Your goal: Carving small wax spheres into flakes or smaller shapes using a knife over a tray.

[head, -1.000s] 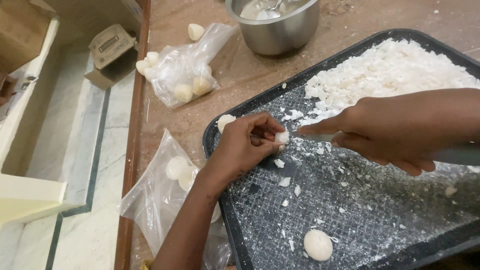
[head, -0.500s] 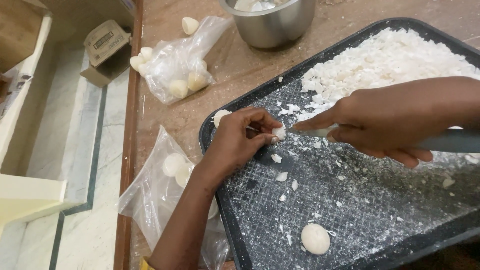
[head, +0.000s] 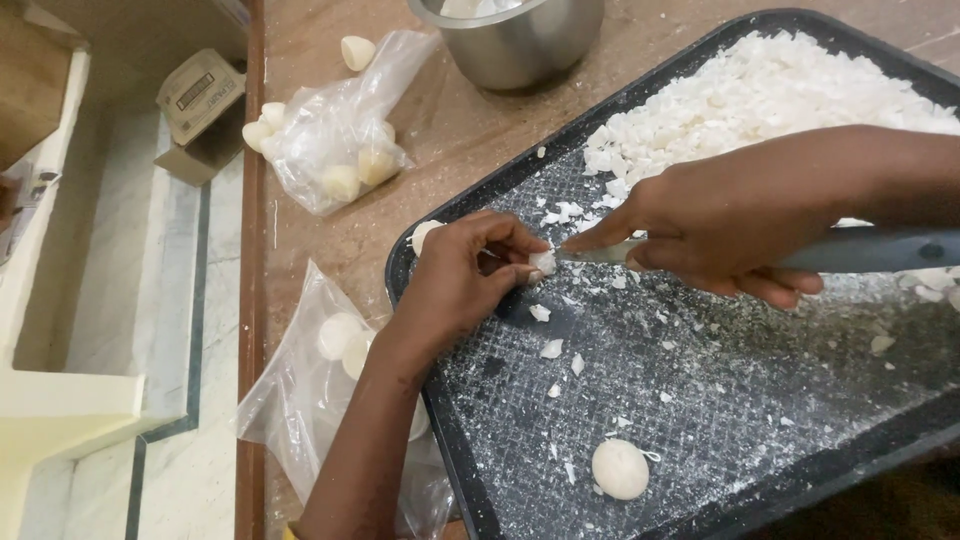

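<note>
Both our hands work over the dark tray (head: 470,480): our left hand (head: 465,280) pinches a small white chunk (head: 543,262) between its fingertips, while our right hand (head: 730,225) is closed around a knife (head: 860,250) whose tip meets that chunk. We see a heap of white chopped pieces (head: 760,95) at the tray's far end (a round white ball (head: 620,468) lies near its front edge). Two clear bags (head: 335,130) and a steel pot (head: 520,35) rest on the counter (head: 450,130).

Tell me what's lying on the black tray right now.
On the black tray: a pile of white chopped pieces, scattered chips, and one whole white ball. Both hands cover part of its surface, so anything beneath them is hidden.
</note>
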